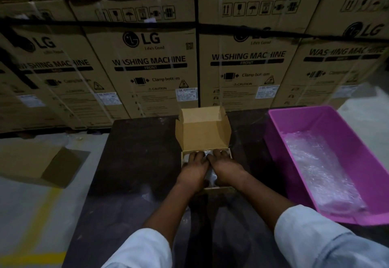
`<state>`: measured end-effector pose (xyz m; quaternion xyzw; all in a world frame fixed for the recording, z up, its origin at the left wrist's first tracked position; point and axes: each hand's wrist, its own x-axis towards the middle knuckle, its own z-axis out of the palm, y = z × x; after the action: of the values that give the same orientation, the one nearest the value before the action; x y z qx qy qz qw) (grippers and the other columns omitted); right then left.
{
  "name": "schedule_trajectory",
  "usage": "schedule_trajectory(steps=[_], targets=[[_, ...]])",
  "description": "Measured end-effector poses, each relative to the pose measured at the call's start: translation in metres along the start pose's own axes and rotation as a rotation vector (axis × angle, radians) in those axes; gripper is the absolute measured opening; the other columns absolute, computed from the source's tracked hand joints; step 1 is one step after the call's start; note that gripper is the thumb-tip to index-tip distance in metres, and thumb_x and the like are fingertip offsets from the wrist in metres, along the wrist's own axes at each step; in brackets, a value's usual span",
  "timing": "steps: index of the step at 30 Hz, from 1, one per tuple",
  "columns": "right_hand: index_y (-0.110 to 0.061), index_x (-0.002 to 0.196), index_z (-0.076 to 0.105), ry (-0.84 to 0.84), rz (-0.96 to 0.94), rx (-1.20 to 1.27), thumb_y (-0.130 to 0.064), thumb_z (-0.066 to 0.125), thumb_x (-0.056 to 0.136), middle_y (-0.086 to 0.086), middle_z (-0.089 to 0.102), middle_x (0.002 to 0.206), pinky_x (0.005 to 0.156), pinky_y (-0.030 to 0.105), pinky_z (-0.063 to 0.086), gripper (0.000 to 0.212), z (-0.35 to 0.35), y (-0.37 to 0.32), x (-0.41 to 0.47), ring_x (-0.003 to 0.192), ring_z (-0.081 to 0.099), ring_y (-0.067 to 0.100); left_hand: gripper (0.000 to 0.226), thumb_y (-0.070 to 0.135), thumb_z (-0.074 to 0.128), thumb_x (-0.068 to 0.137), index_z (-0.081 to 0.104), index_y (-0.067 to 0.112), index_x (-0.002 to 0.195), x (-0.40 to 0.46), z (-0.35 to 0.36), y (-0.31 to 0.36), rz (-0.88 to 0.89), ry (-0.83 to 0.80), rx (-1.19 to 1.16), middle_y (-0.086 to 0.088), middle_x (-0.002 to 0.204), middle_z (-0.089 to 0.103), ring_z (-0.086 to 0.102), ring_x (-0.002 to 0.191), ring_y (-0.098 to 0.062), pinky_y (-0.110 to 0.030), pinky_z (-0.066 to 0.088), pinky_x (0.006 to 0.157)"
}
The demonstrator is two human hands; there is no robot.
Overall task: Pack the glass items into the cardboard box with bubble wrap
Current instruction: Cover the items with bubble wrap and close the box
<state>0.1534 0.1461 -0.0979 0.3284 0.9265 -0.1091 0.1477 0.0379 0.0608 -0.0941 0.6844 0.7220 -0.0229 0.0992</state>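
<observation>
Inside the cardboard box (203, 133), your left hand (194, 167) and right hand (224, 165) lie side by side, fingers spread flat, pressing the bubble-wrapped bundle (211, 176) down. Push too hard and the glass inside could crack. It shows only as crinkled, shiny wrap between your hands.

We see it all from one wide camera on the person's head, looking forward and down, close above the dark table (134, 162) and both arms, with a wall of big boxes (147, 61) standing just behind the table.
</observation>
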Motion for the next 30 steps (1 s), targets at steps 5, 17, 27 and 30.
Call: schedule_trajectory(steps=[5, 17, 27, 30], targets=[[-0.011, 0.144, 0.027, -0.029, -0.017, -0.027, -0.029, 0.079, 0.071, 0.018, 0.031, 0.142, 0.099, 0.047, 0.045, 0.092, -0.003, 0.000, -0.002, 0.126, 0.039, 0.041, 0.083, 0.033, 0.071, 0.078, 0.029, 0.015, 0.147, 0.000, -0.002, -0.001, 0.004, -0.022, 0.028, -0.010, 0.146, 0.030, 0.029, 0.133, -0.030, -0.044, 0.042, 0.101], [-0.026, 0.147, 0.028, -0.286, -0.178, -0.200, -0.021, 0.079, 0.073, 0.008, 0.039, 0.143, 0.103, 0.041, 0.043, 0.090, -0.065, 0.022, -0.004, 0.126, 0.045, 0.028, 0.076, 0.025, 0.074, 0.078, 0.037, 0.024, 0.144, -0.001, -0.030, -0.036, 0.123, -0.094, 0.149, -0.009, 0.147, 0.037, 0.042, 0.129, -0.029, -0.040, 0.038, 0.105], [-0.029, 0.150, 0.017, -0.187, -0.219, -0.121, -0.020, 0.079, 0.071, 0.008, 0.028, 0.153, 0.103, 0.035, 0.039, 0.101, -0.036, 0.019, -0.005, 0.134, 0.040, 0.026, 0.072, 0.011, 0.063, 0.083, 0.029, 0.014, 0.147, 0.008, -0.007, -0.022, 0.191, -0.126, 0.231, -0.017, 0.156, 0.014, 0.019, 0.142, -0.037, -0.047, 0.033, 0.110], [-0.025, 0.150, 0.015, -0.160, -0.218, -0.113, -0.016, 0.077, 0.072, 0.007, 0.023, 0.154, 0.104, 0.034, 0.037, 0.100, -0.039, 0.016, -0.010, 0.137, 0.035, 0.027, 0.072, 0.007, 0.060, 0.082, 0.028, 0.011, 0.146, 0.011, -0.002, -0.022, 0.207, -0.119, 0.262, -0.018, 0.155, 0.016, 0.023, 0.139, -0.039, -0.050, 0.037, 0.106]])
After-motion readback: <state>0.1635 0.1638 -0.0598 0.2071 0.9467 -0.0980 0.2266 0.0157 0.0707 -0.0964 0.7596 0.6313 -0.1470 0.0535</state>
